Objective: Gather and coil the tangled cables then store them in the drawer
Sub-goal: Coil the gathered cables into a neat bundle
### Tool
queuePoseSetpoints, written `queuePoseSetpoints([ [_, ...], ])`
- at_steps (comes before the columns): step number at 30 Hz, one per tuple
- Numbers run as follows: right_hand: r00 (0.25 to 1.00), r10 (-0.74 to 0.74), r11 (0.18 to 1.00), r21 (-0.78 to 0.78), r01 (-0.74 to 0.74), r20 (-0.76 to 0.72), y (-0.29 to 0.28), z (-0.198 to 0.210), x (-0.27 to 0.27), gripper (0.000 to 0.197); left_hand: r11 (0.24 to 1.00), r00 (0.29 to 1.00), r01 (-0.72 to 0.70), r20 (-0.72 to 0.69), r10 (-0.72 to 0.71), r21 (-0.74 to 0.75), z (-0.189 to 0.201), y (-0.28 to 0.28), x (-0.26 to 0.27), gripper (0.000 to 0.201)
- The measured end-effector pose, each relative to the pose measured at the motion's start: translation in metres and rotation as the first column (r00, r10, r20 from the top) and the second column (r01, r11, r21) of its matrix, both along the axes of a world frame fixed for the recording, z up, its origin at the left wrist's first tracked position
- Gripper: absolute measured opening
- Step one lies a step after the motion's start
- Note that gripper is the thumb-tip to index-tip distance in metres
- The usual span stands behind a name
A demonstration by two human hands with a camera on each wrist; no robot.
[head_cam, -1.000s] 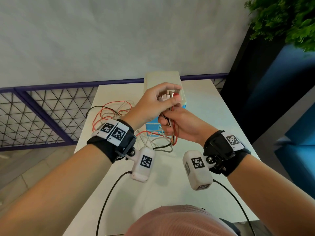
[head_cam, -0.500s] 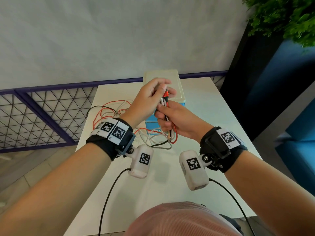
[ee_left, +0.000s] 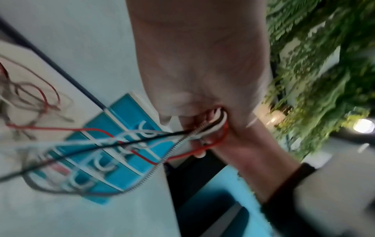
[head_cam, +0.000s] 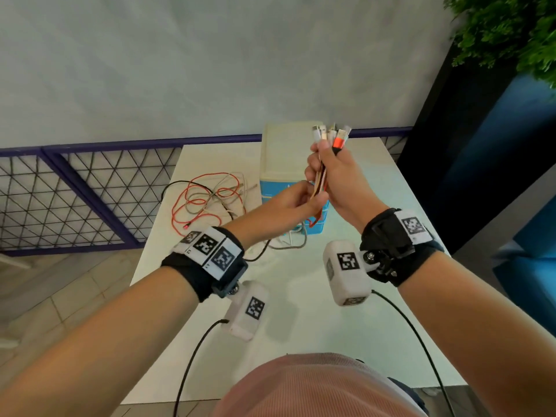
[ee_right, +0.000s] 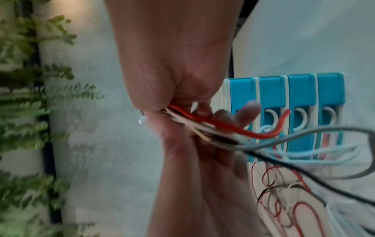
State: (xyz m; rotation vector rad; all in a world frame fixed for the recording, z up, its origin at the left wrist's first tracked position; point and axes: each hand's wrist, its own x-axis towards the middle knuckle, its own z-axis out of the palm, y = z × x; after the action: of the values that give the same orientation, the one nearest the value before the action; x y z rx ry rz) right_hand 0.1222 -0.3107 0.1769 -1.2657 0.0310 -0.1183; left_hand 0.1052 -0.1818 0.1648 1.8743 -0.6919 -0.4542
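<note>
My right hand (head_cam: 326, 167) is raised above the table and grips a bundle of cables (head_cam: 320, 179), their connector ends (head_cam: 332, 135) sticking up out of the fist. Just below it my left hand (head_cam: 308, 197) curls round the same cables. In the left wrist view the red, white, black and braided cables (ee_left: 202, 133) run into my fist. The right wrist view shows the cables (ee_right: 202, 123) leaving my right hand across the left fingers (ee_right: 247, 110). The remaining cable tangle (head_cam: 207, 200) lies on the white table (head_cam: 301, 320). A small drawer unit (head_cam: 284, 149) with blue drawers (ee_right: 300, 91) stands behind my hands.
A purple rail with wire mesh (head_cam: 75, 191) runs along the table's far and left sides. A dark planter with green leaves (head_cam: 508, 34) stands at the right, with a blue seat (head_cam: 535, 260) below it. Black camera cords (head_cam: 192, 356) hang near the front edge.
My right hand has lifted the bundle, so the connector ends now stand clear above it. My left hand came off the top of the bundle and now holds the cables below the right hand.
</note>
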Motion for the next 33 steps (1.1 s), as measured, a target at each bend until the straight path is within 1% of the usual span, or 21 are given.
queuePoseSetpoints([
  [1,1.000,-0.005,0.998,-0.060,0.006,0.018,0.000,0.000,-0.002,0.024,0.999,0.999,-0.011,0.044,0.009,0.030,-0.001,-0.004,0.000,0.024],
  [2,1.000,0.003,0.997,-0.077,-0.001,0.028,0.001,0.000,-0.004,0.024,0.999,0.997,-0.021,0.076,0.017,0.041,-0.003,-0.006,0.001,0.014],
  [3,0.999,0.026,0.999,-0.044,-0.024,0.029,0.002,0.000,-0.006,0.025,0.998,0.994,-0.034,0.101,0.029,0.044,-0.004,-0.008,0.000,0.013],
  [5,0.994,0.106,0.993,0.051,-0.107,0.019,0.004,0.001,-0.010,0.030,0.998,0.990,-0.050,0.131,0.046,0.029,-0.007,-0.009,-0.002,0.022],
  [7,0.986,0.168,0.983,0.081,-0.167,0.001,0.003,0.001,-0.012,0.033,0.999,0.989,-0.036,0.143,0.035,0.007,-0.009,-0.008,-0.006,0.021],
  [9,0.980,0.197,0.978,0.066,-0.196,-0.010,0.002,0.000,-0.013,0.034,0.999,0.993,0.000,0.121,0.004,-0.033,-0.009,-0.007,-0.009,0.015],
  [12,0.979,0.205,0.976,0.077,-0.202,-0.024,0.002,0.000,-0.016,0.037,0.996,0.999,0.008,0.044,-0.004,-0.090,-0.009,-0.004,-0.012,0.019],
  [14,0.979,0.201,0.974,0.107,-0.198,-0.016,0.003,0.001,-0.016,0.037,0.995,1.000,0.013,0.027,-0.010,-0.101,-0.010,-0.001,-0.012,0.023],
  [16,0.985,0.172,0.971,0.168,-0.168,-0.014,0.007,0.001,-0.016,0.036,0.999,0.997,0.019,0.069,-0.016,-0.050,-0.009,0.003,-0.011,0.026],
  [18,0.992,0.125,0.968,0.223,-0.116,-0.025,0.010,0.003,-0.015,0.037,0.999,0.993,0.008,0.120,-0.012,0.033,-0.008,0.007,-0.008,0.030],
  [21,0.997,0.078,0.974,0.215,-0.070,-0.029,0.010,0.004,-0.014,0.037,0.992,0.990,-0.006,0.141,-0.012,0.129,-0.012,0.013,-0.003,0.037],
  [23,0.997,0.069,0.973,0.222,-0.061,-0.027,0.009,0.003,-0.014,0.037,0.990,0.991,0.006,0.132,-0.025,0.142,-0.017,0.016,-0.002,0.037],
  [26,0.999,0.022,0.972,0.233,-0.013,-0.037,0.005,0.006,-0.013,0.037,0.995,0.999,0.013,0.048,-0.018,0.103,-0.026,0.020,0.000,0.037],
  [29,0.998,-0.042,0.954,0.295,0.052,-0.040,-0.010,0.012,-0.007,0.037,0.999,0.989,-0.013,-0.145,0.018,0.036,-0.036,0.031,0.000,0.036],
  [31,0.997,-0.045,0.945,0.320,0.060,-0.055,-0.021,0.013,-0.004,0.037,1.000,0.972,-0.025,-0.235,0.027,0.012,-0.038,0.037,0.001,0.036],
  [33,0.997,0.003,0.945,0.327,0.022,-0.074,-0.025,0.012,-0.004,0.038,1.000,0.955,-0.015,-0.297,0.012,-0.007,-0.037,0.040,0.001,0.039],
])
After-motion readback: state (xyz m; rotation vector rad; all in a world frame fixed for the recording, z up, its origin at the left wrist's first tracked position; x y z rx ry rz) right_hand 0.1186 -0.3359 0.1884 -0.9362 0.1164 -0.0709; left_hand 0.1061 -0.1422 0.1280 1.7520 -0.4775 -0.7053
